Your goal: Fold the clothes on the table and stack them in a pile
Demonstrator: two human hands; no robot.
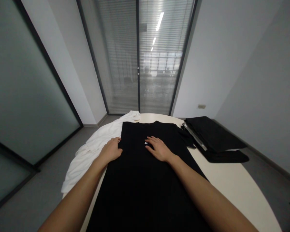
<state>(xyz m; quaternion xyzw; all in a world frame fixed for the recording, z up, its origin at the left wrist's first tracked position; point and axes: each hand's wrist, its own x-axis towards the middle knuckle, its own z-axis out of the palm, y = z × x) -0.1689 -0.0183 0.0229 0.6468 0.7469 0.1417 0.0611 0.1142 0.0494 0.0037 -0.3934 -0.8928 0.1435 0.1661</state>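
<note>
A black T-shirt (145, 187) lies spread on the table, its neckline toward the far end and its hem running out of view below. Its right sleeve sticks out, while no left sleeve shows. My left hand (111, 149) rests at the shirt's left edge, thumb and fingers apart. On the chest, my right hand (159, 149) lies open and fairly flat, beside a small white mark (145, 142) that its fingers partly cover.
White cloth (93, 143) lies rumpled along the left side of the pale round-edged table (222, 178). Folded black garments (211, 133) are stacked at the right, with something greyish between layers. Behind stand a glass partition (120, 64) with blinds and a grey wall (219, 58).
</note>
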